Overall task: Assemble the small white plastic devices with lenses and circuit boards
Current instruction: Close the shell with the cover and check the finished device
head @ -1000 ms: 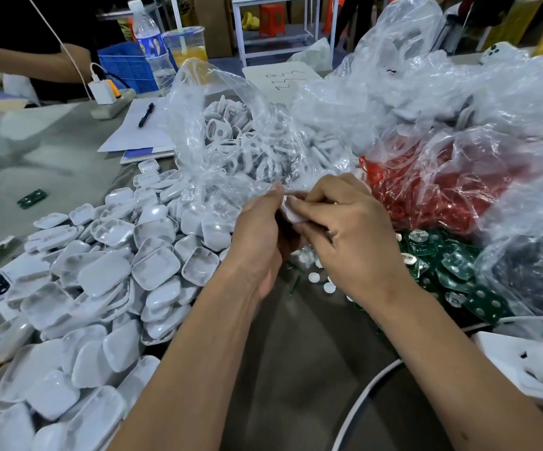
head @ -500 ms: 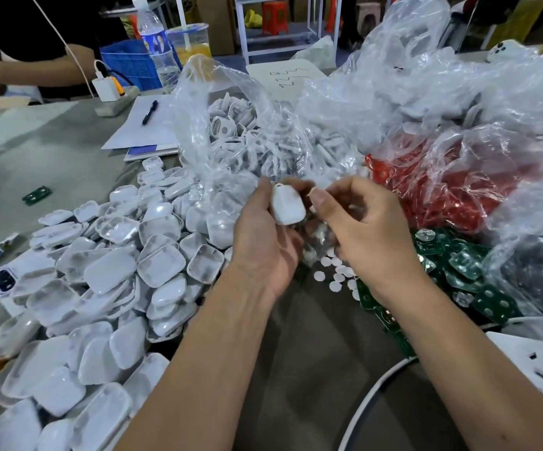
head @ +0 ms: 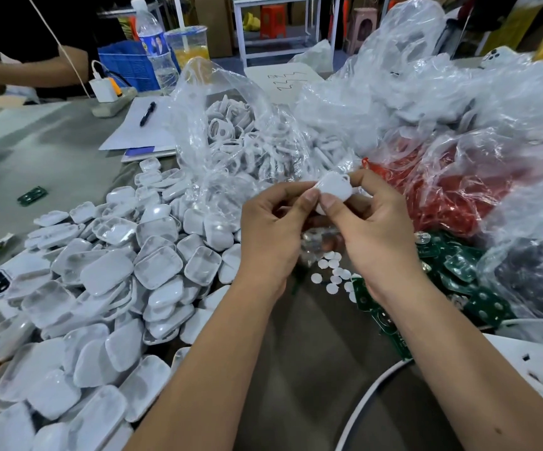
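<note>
Hands met mid-frame above the desk (head: 45, 164), both pinching one small white plastic device (head: 335, 189): left hand (head: 271, 236) had thumb and fingertips on its near-left edge, right hand (head: 372, 237) gripped the right side. Huge pile of white shells (head: 107, 275) sat left, green circuit boards (head: 458, 268) right, little white discs (head: 331, 275) just below the hands. Clear bag of white rings (head: 234, 141) was behind.

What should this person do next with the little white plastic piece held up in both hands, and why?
Probably press the small white plastic device shut with both thumbs. The left hand and right hand pinch its edge from either side, thumbs meeting on it, above the green circuit boards.
</note>
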Available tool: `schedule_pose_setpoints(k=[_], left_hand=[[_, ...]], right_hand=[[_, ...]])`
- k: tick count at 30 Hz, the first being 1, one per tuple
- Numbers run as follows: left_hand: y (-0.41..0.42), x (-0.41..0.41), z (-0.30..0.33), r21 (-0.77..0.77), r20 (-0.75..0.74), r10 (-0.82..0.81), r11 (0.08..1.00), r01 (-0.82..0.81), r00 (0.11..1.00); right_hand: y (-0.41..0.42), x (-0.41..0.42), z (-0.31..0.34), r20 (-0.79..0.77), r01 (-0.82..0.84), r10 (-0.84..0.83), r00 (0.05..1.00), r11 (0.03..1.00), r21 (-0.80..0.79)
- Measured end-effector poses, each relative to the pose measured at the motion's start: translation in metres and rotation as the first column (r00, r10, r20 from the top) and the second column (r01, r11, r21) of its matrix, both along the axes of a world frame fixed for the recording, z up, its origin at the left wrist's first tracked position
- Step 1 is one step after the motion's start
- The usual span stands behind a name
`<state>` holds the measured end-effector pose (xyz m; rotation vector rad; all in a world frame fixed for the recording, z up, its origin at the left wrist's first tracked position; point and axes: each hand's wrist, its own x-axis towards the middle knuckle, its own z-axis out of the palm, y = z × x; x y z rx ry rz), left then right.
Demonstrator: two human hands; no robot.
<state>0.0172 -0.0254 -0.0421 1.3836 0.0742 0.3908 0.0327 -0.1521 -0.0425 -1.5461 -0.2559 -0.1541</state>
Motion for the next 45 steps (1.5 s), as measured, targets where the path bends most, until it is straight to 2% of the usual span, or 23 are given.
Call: schedule_pose_setpoints(k=[3, 5, 6, 10, 12, 21, 32, 35, 37, 39, 40, 43, 45], left_hand=[[0.007, 0.002, 0.000, 0.164, 0.042, 0.049, 0.985, -0.055, 0.998], [0.011, 0.003, 0.001, 0.254, 0.085, 0.058, 0.964, -0.078, 0.995], [0.012, 0.003, 0.000, 0.248, 0.094, 0.063, 0.965, -0.085, 0.994], [0.005, 0.000, -0.002, 0.030, 0.064, 0.059, 0.998, -0.061, 0.996], [0.000, -0.001, -0.003, -0.018, 0.061, 0.072, 0.997, -0.071, 0.995], [-0.003, -0.003, 0.000, -0.067, 0.072, 0.106, 0.993, -0.102, 0.992], [-0.005, -0.005, 0.001, -0.120, -0.006, 0.085, 0.989, -0.085, 0.996], [-0.003, -0.004, 0.003, -0.108, 0.011, 0.084, 0.991, -0.082, 0.996], [0.003, -0.003, 0.007, -0.242, -0.028, 0.009, 0.970, -0.015, 1.000], [0.011, -0.003, 0.010, -0.436, -0.100, -0.123, 0.898, 0.068, 0.987], [0.015, -0.003, 0.010, -0.478, -0.132, -0.172, 0.874, 0.089, 0.976], [0.019, -0.004, 0.012, -0.495, -0.164, -0.256, 0.857, 0.144, 0.953], [0.018, -0.004, 0.012, -0.497, -0.150, -0.254, 0.855, 0.149, 0.956]], right_hand=[[-0.005, 0.004, -0.001, 0.071, 0.109, -0.098, 0.993, 0.979, -0.174], [-0.006, 0.004, 0.002, 0.108, 0.107, -0.089, 0.990, 0.978, -0.177], [-0.006, 0.004, 0.003, 0.116, 0.091, -0.072, 0.991, 0.982, -0.164], [-0.005, 0.006, 0.002, 0.065, 0.057, -0.054, 0.996, 0.998, -0.037], [-0.005, 0.006, 0.000, 0.048, 0.037, -0.037, 0.998, 0.999, 0.009], [-0.003, 0.003, 0.000, 0.098, 0.025, -0.027, 0.995, 0.999, 0.029], [-0.003, 0.002, -0.002, 0.091, 0.050, -0.045, 0.995, 0.998, -0.045], [-0.001, 0.000, 0.001, 0.080, 0.006, -0.010, 0.997, 0.999, 0.042], [-0.001, 0.002, 0.001, 0.075, -0.030, 0.023, 0.997, 0.996, 0.088], [-0.001, 0.005, 0.000, 0.079, -0.051, 0.046, 0.996, 0.997, 0.064], [-0.002, 0.005, -0.001, 0.083, -0.054, 0.050, 0.995, 0.997, 0.049], [-0.004, 0.005, -0.001, 0.121, -0.029, 0.027, 0.992, 1.000, 0.011], [-0.004, 0.005, 0.000, 0.141, -0.012, 0.011, 0.990, 1.000, 0.008]])
